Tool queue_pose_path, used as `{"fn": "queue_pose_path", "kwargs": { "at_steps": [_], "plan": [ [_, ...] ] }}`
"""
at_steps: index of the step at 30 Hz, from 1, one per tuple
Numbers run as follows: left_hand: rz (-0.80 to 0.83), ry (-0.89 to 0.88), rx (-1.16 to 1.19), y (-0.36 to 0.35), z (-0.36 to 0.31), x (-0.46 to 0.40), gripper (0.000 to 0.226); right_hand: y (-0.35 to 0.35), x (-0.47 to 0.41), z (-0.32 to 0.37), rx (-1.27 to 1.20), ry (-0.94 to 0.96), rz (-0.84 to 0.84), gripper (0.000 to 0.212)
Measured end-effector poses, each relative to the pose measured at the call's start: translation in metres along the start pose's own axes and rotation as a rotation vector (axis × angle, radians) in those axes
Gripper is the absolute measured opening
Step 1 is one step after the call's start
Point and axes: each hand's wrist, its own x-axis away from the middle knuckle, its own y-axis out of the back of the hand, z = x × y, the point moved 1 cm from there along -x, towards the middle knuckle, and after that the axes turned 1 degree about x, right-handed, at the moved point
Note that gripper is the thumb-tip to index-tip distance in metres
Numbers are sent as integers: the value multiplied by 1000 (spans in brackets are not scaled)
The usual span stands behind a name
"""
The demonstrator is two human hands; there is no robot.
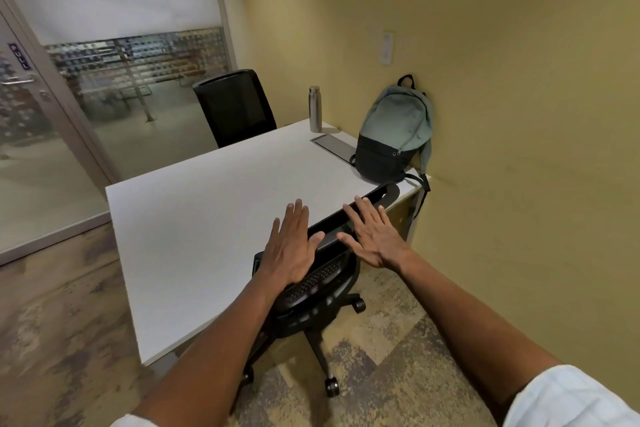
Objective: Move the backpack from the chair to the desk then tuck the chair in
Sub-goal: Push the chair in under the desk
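A teal and black backpack (396,132) stands upright on the far right corner of the white desk (214,204), leaning against the yellow wall. A black office chair (322,284) sits at the desk's near edge, its seat under the desktop and its backrest top against the edge. My left hand (292,246) is flat with fingers spread over the backrest's left part. My right hand (372,236) is also flat and spread over the backrest's right part. Neither hand holds anything.
A steel water bottle (315,109) stands at the desk's far edge, beside a cable hatch (334,146). A second black chair (235,111) stands across the desk. A glass wall and door (24,87) are on the left. The yellow wall (519,114) runs along the right.
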Motion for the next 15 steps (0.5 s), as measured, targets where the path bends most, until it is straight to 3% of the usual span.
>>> {"fn": "queue_pose_path", "kwargs": {
  "at_steps": [7,15],
  "plan": [
    [-67,-100,-61,33,19,27,69,29,38,48,23,-181,-229,73],
    [-96,-277,-31,77,50,70,69,43,95,127,43,-376,-316,81]
  ]
}}
